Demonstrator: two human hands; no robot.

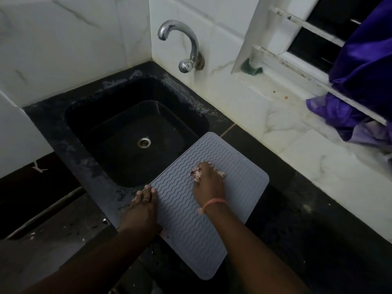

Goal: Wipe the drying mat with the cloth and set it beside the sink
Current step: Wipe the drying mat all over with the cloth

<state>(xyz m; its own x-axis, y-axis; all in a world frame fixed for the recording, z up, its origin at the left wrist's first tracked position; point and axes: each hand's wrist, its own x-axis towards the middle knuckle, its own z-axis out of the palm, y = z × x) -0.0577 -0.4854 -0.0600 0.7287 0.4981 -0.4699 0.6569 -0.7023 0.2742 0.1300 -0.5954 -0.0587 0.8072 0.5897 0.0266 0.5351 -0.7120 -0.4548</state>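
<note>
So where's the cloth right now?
The cloth is bunched under the right hand, on the grey mat, right of the sink.

Right hand [209, 177] hides most of the cloth [196, 174]; purple fabric [364, 66] runs off frame's right edge.

A: Dim overall, with the black stone counter [297, 209] and dark square sink basin [135, 132] nearly swallowed by shadow.

B: The white marble wall tiles [74, 39] at 11 o'clock are brightest. The curved chrome tap [191, 45] glints; straight lines bow at the edges.
</note>
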